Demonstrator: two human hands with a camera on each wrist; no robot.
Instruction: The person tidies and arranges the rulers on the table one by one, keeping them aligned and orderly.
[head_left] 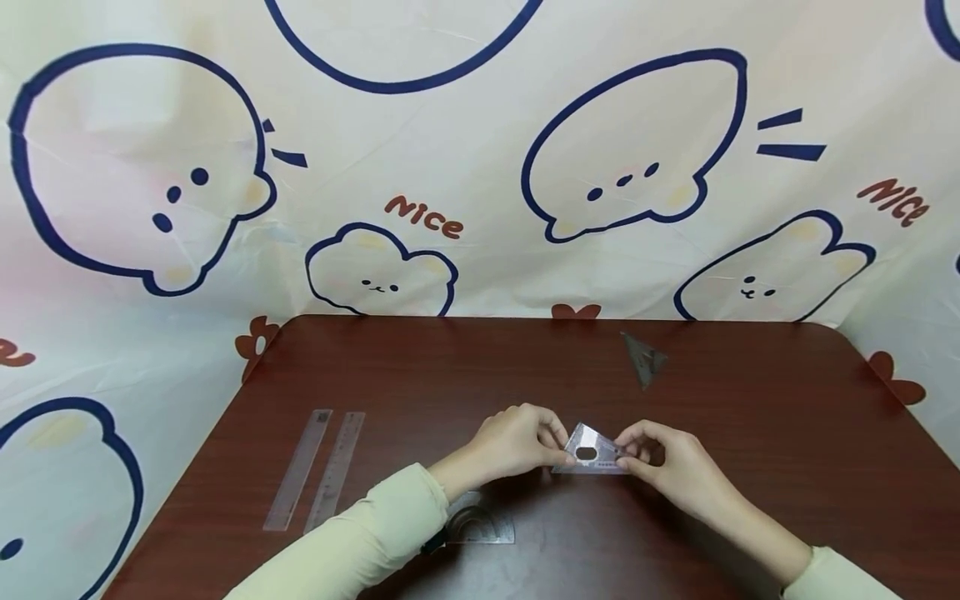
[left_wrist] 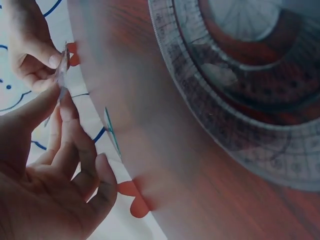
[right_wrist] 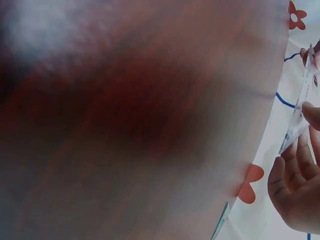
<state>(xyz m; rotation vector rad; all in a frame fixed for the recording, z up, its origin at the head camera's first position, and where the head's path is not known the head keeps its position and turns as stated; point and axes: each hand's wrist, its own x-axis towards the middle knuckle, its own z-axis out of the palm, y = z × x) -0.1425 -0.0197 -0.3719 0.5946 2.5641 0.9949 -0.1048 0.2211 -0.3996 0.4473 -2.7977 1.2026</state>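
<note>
A clear plastic set square (head_left: 583, 437) with an oval hole is held between both hands above the table. My left hand (head_left: 517, 442) pinches its left side between thumb and fingers. At the opposite corner, my right hand (head_left: 678, 467) pinches it the same way. The left wrist view catches the set square (left_wrist: 62, 72) nearly edge-on, with the left hand (left_wrist: 60, 165) in front. In the right wrist view, the right hand (right_wrist: 300, 185) grips the set square (right_wrist: 299, 115) near the frame's edge. A clear protractor (head_left: 495, 533) lies below my left forearm, partly hidden by the sleeve.
Two clear rulers, a left one (head_left: 298, 471) and a right one (head_left: 337, 467), lie side by side on the left; the sleeve covers one's lower end. Another triangular set square (head_left: 643, 360) lies toward the table's back. Behind the brown table (head_left: 787, 400) hangs a patterned cloth (head_left: 480, 150).
</note>
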